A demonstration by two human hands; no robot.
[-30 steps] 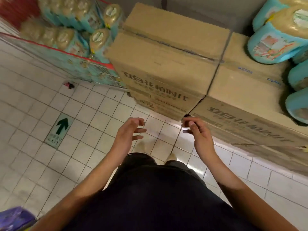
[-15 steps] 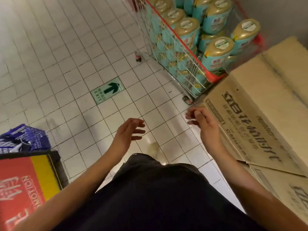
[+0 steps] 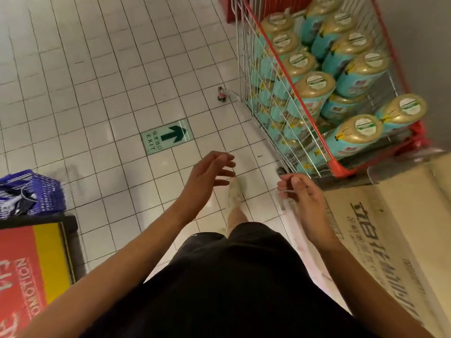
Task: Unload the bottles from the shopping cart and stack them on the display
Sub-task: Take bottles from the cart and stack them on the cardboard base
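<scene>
Head view: the gaze has swung from the brown printed cardboard boxes (image 3: 390,228) to the red-rimmed wire shopping cart (image 3: 338,168), far right. It is packed with teal gold-capped bottles (image 3: 314,87). Left hand (image 3: 210,176) half-spread and right hand (image 3: 302,196) loosely curled, both empty, so next pickup is likely. Blue mesh basket (image 3: 29,193) and red-yellow promo board (image 3: 29,264) near left, out of the path.

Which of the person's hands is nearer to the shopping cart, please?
Right. The right hand is just short of the cart, at its near corner beside the cardboard box; the left hand is farther off, by the exit sign.
</scene>
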